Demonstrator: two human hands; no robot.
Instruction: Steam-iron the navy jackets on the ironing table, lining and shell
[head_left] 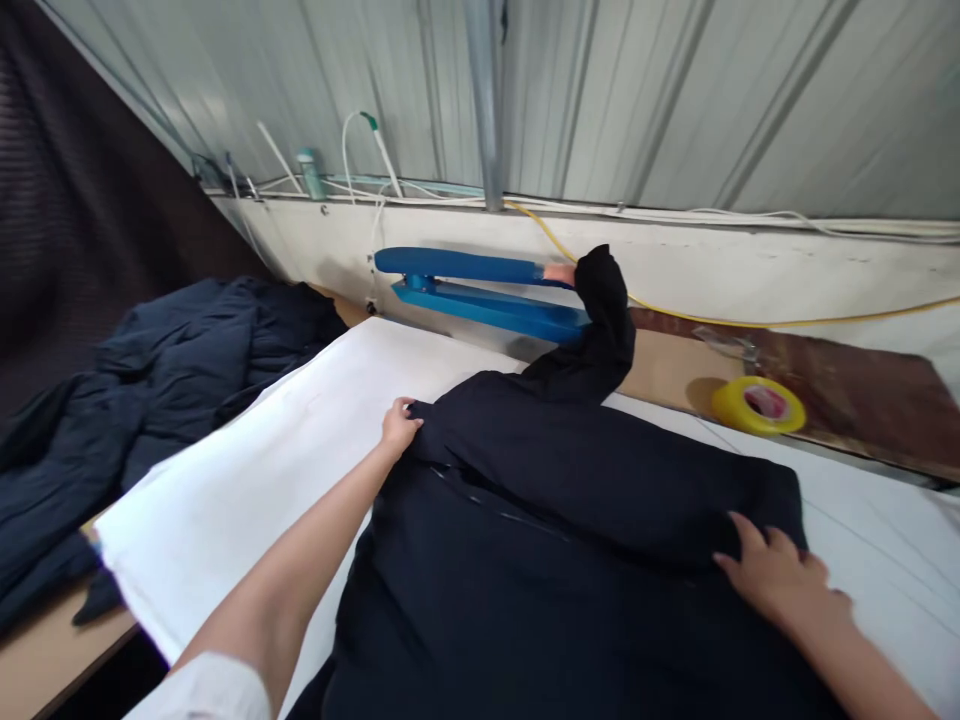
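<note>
A dark navy jacket (600, 600) lies spread over the white-covered table in front of me, with a long slit or zip line running across its upper part. My left hand (401, 425) pinches its upper left edge between thumb and fingers. Over on the right, my right hand (784, 570) grips the fabric at the side edge, fingers curled into it. One black sleeve-like part (604, 310) of the jacket rises at the back and bunches against the end of a blue sleeve board (465, 265). The lower part of the jacket runs out of view.
White sheeting (247, 490) covers the table. Another dark padded garment (172, 370) is heaped at the left. A yellow tape roll (757, 405) rests on a brown board (847, 390) at the back right. Behind, a yellow cable (750, 323) runs along the wall, and a bottle (310, 174) stands on the ledge.
</note>
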